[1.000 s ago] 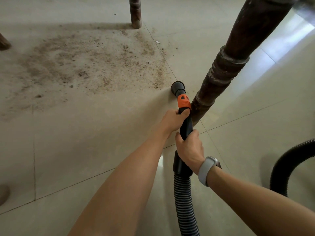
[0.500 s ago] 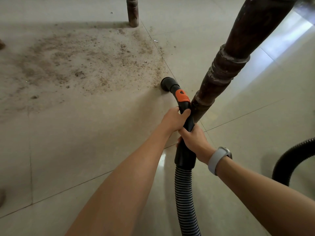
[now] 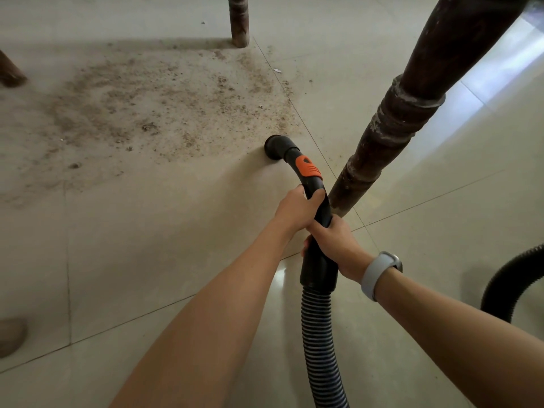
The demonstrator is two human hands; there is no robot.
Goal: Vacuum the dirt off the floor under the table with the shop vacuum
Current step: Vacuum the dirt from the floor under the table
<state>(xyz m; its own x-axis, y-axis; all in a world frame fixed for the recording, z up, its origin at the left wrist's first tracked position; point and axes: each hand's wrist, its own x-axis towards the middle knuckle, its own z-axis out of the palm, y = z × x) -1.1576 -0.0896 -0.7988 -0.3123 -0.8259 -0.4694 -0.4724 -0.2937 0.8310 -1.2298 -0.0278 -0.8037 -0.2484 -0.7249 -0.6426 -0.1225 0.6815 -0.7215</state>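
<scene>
A black vacuum wand with an orange band (image 3: 307,166) ends in a round nozzle (image 3: 275,147) that sits on the pale tiled floor at the near right edge of a wide patch of brown dirt (image 3: 153,113). My left hand (image 3: 297,209) grips the wand's curved grip just behind the orange band. My right hand (image 3: 332,242) grips it lower, above the cuff where the ribbed black hose (image 3: 321,343) joins. A grey watch band is on my right wrist.
A thick dark wooden table leg (image 3: 391,125) stands right beside the wand on its right. Another leg (image 3: 239,22) stands at the far edge of the dirt, a third (image 3: 8,70) at the far left. A loop of hose (image 3: 512,287) lies at the right.
The nozzle has swung leftward from beside the near table leg along the near edge of the dirt patch. Both hands keep their grip on the wand.
</scene>
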